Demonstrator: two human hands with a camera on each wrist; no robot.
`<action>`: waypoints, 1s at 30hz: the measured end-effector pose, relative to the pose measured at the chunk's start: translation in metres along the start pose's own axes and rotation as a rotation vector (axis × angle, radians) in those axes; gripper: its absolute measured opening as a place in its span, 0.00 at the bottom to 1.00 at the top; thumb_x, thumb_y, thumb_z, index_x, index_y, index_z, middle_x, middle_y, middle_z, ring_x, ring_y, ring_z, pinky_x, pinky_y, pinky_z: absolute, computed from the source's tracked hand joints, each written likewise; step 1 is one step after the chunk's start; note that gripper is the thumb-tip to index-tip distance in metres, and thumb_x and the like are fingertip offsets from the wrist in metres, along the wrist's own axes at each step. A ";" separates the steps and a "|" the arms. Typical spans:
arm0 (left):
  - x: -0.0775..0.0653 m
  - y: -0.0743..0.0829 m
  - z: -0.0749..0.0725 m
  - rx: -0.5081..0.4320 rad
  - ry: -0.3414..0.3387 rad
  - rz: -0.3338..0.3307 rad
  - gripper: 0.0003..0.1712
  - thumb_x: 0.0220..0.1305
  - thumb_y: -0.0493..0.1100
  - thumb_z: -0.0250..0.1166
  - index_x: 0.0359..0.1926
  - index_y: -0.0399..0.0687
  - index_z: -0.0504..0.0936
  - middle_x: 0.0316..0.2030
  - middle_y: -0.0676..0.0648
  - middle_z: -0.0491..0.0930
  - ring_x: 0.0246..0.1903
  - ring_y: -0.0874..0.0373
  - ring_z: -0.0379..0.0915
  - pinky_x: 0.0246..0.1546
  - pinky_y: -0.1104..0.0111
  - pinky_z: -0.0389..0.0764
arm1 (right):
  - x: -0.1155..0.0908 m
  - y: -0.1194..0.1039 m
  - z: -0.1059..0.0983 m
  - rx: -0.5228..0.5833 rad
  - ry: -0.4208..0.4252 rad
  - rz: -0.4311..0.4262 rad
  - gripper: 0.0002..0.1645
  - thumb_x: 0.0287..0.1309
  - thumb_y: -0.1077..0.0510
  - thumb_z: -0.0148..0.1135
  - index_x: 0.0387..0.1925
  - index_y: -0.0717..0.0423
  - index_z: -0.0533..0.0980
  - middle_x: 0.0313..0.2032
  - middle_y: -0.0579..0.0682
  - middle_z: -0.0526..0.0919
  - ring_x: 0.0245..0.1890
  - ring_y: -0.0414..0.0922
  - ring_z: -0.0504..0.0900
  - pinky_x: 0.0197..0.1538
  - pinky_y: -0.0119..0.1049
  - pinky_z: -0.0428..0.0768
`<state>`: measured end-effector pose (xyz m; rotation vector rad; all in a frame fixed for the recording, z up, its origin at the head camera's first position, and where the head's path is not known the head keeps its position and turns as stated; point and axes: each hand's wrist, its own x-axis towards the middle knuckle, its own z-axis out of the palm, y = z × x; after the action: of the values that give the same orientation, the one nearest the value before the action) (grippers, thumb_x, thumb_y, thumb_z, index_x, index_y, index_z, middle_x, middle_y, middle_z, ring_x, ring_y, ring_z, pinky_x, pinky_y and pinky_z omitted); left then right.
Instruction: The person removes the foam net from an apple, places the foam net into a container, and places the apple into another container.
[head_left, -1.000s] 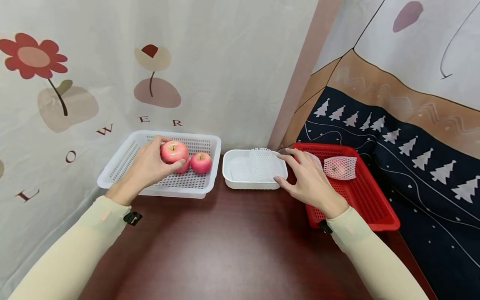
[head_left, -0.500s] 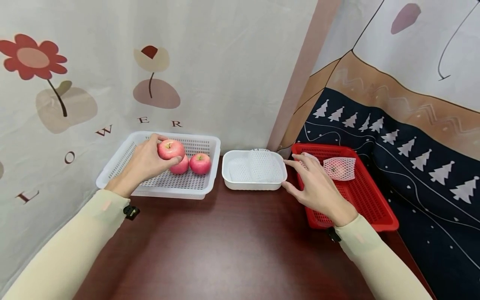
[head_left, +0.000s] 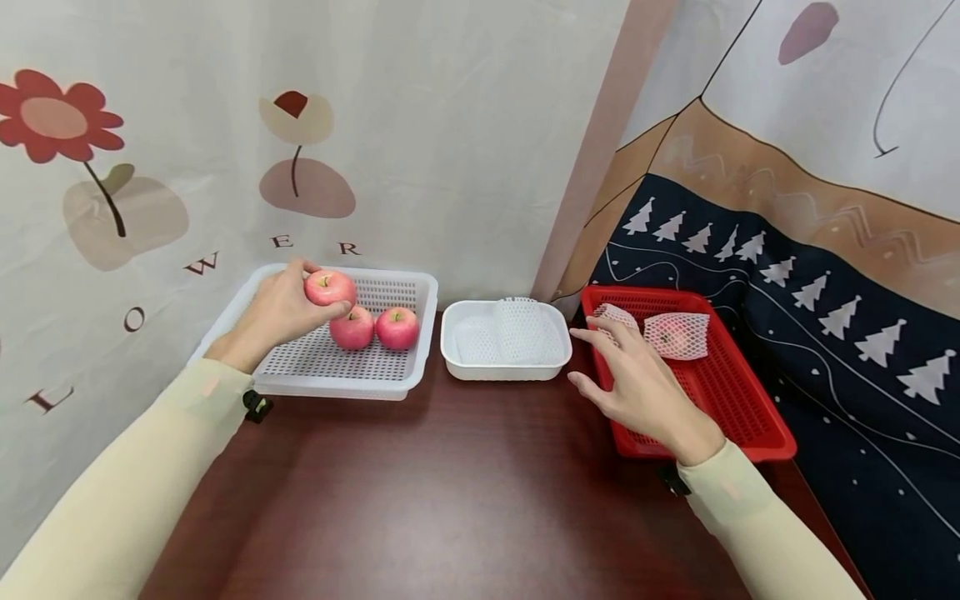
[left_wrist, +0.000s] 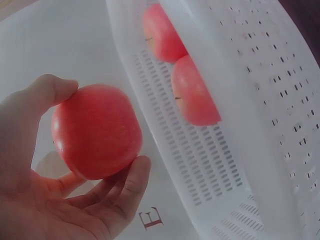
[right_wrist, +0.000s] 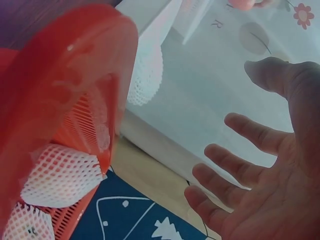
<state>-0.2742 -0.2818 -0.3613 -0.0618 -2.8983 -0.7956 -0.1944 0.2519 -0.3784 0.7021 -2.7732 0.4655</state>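
Observation:
My left hand point(head_left: 273, 312) grips a pinkish-red apple point(head_left: 330, 287) between thumb and fingers, raised over the white perforated basket point(head_left: 300, 383). In the left wrist view the held apple point(left_wrist: 97, 132) appears beside the basket wall. Two more apples lie in that basket, one apple point(head_left: 352, 328) left of another apple point(head_left: 397, 328). My right hand point(head_left: 645, 375) holds nothing; its fingers are spread near the left edge of the red basket point(head_left: 750, 417). The right wrist view shows the bare palm and separated fingers point(right_wrist: 240, 165).
Between the baskets stands a small white tray point(head_left: 506, 373) with white foam netting point(head_left: 521, 329) in it. The red basket holds an apple in foam net point(head_left: 677, 336) and another netted piece point(head_left: 617, 319), partly behind my hand. Printed curtains point(head_left: 450, 150) rise behind the brown table point(head_left: 450, 483).
My left hand has lifted the apple up and leftward, away from the two in the basket. My right hand has drawn back rightward from the white tray.

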 end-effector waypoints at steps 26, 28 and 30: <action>0.028 -0.041 -0.018 0.095 -0.174 -0.122 0.53 0.69 0.61 0.79 0.72 0.24 0.65 0.56 0.25 0.79 0.53 0.31 0.79 0.49 0.46 0.84 | -0.009 0.013 -0.014 -0.005 0.039 -0.004 0.38 0.73 0.50 0.80 0.79 0.53 0.79 0.81 0.63 0.77 0.79 0.68 0.77 0.80 0.75 0.77; 0.030 -0.043 -0.018 0.122 -0.188 -0.109 0.51 0.68 0.59 0.79 0.70 0.22 0.67 0.53 0.25 0.80 0.51 0.31 0.79 0.47 0.48 0.83 | -0.008 0.017 -0.016 -0.005 0.040 -0.002 0.39 0.73 0.52 0.80 0.80 0.54 0.79 0.81 0.64 0.77 0.78 0.68 0.78 0.80 0.74 0.77; 0.032 -0.044 -0.017 0.163 -0.198 -0.090 0.49 0.65 0.57 0.79 0.66 0.21 0.69 0.48 0.27 0.81 0.48 0.33 0.79 0.44 0.50 0.82 | -0.008 0.022 -0.017 -0.006 0.041 0.003 0.40 0.73 0.52 0.80 0.81 0.55 0.78 0.81 0.64 0.77 0.78 0.68 0.78 0.80 0.74 0.77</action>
<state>-0.3075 -0.3278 -0.3647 0.0081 -3.1625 -0.5943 -0.1959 0.2793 -0.3703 0.6803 -2.7368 0.4664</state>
